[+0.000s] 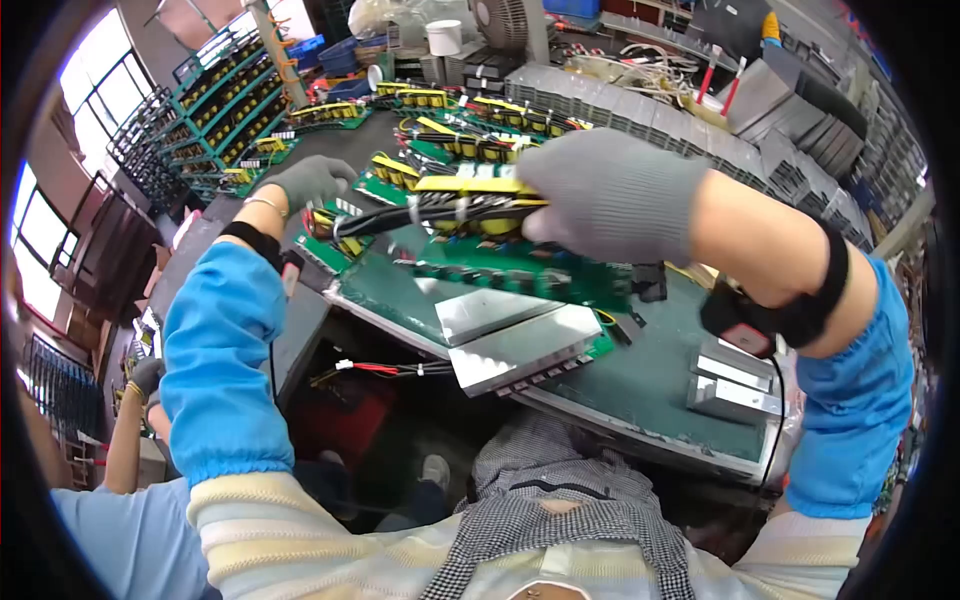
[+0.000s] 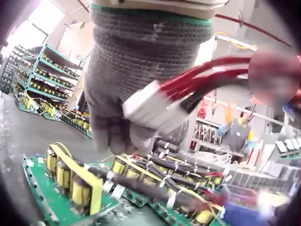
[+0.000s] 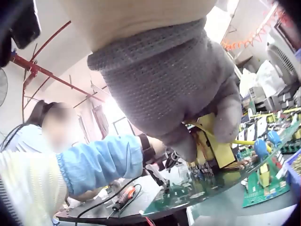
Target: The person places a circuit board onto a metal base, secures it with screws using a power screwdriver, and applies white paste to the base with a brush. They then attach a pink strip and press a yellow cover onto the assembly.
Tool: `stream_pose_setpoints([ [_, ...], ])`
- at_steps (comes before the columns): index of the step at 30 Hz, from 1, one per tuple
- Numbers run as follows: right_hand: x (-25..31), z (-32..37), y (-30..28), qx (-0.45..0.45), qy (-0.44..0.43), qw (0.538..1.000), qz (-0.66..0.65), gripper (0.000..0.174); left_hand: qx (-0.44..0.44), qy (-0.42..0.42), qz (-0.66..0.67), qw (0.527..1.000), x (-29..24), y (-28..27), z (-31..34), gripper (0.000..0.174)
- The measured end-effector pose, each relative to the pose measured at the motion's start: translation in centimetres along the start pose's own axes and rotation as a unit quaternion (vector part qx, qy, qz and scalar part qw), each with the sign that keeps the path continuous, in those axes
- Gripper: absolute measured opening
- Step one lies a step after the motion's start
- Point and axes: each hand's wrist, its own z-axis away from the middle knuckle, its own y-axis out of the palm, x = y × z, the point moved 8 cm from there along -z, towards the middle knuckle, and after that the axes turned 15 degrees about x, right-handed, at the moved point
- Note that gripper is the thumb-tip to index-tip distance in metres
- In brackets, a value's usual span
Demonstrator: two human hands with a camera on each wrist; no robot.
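One circuit board (image 1: 520,272) in the right hand (image 1: 622,197), above the surface (image 1: 640,400).
The right hand's fingers grip its yellow component row; black cables (image 1: 385,218) extend left from it. The left hand (image 1: 308,183) is raised near the cable end, fingers bent; whether they hold the one white connector (image 2: 149,107) I cannot tell. Two silver metal pieces (image 1: 525,348) lie below the board, two metal brackets (image 1: 738,382) farther right.
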Motion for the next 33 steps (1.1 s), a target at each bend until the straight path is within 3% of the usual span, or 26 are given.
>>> stream_pose_setpoints([
  [1, -1.0, 1.6, 0.3, -0.056, -0.017, 0.998, -0.005, 0.028, -0.011, -0.021, 0.024, 0.999, -1.3, -0.3, 1.5, 0.03],
  [2, -1.8, 3.0, 0.8, -0.065, -0.004, 0.998, 0.003, 0.029, -0.041, 0.059, 0.022, 0.997, -0.1, -1.3, 1.0, 0.034],
  [6, -2.6, 4.8, 3.5, -0.086, -0.011, 0.996, -0.007, 0.028, -0.079, 0.131, 0.094, 0.984, -8.4, -2.0, 7.2, 0.034],
  [8, -2.1, 4.2, 6.0, -0.061, -0.029, 0.998, -0.015, 0.03, -0.063, 0.171, 0.081, 0.98, -15.0, 0.4, 11.2, 0.034],
  [11, -0.6, 3.4, 8.4, -0.072, -0.072, 0.995, -0.015, 0.029, 0.011, 0.197, -0.002, 0.98, -20.7, 7.4, 13.1, 0.04],
  [13, 0.0, 3.0, 10.2, -0.083, -0.093, 0.992, -0.019, 0.03, 0.026, 0.13, -0.052, 0.99, -21.4, 11.7, 12.9, 0.047],
  [15, -0.2, 2.3, 10.9, -0.092, -0.092, 0.991, -0.021, 0.031, 0.092, 0.118, -0.045, 0.988, -21.6, 14.6, 12.0, 0.049],
  [18, -1.6, 2.2, 11.8, -0.011, -0.059, 0.997, -0.055, 0.039, 0.086, 0.115, 0.029, 0.989, -21.7, 15.3, 11.4, 0.051],
  [23, -3.6, 3.2, 12.5, 0.061, 0.021, 0.996, -0.067, 0.041, 0.049, 0.065, 0.003, 0.997, -22.0, 16.1, 11.7, 0.054],
  [28, -6.5, 4.7, 11.5, -0.129, -0.05, 0.97, -0.202, 0.022, -0.038, 0.12, -0.051, 0.991, -21.6, 16.8, 11.3, 0.051],
  [31, -8.2, 4.8, 11.6, -0.12, -0.076, 0.865, -0.482, 0.025, -0.06, 0.131, -0.065, 0.987, -21.6, 17.2, 11.4, 0.053],
  [32, -7.6, 5.0, 11.4, -0.11, -0.085, 0.87, -0.472, 0.032, -0.061, 0.126, -0.071, 0.988, -21.7, 17.2, 11.5, 0.054],
  [33, -6.8, 4.8, 11.2, -0.109, -0.076, 0.907, -0.4, 0.034, -0.063, 0.138, -0.068, 0.986, -21.8, 17.4, 11.6, 0.054],
])
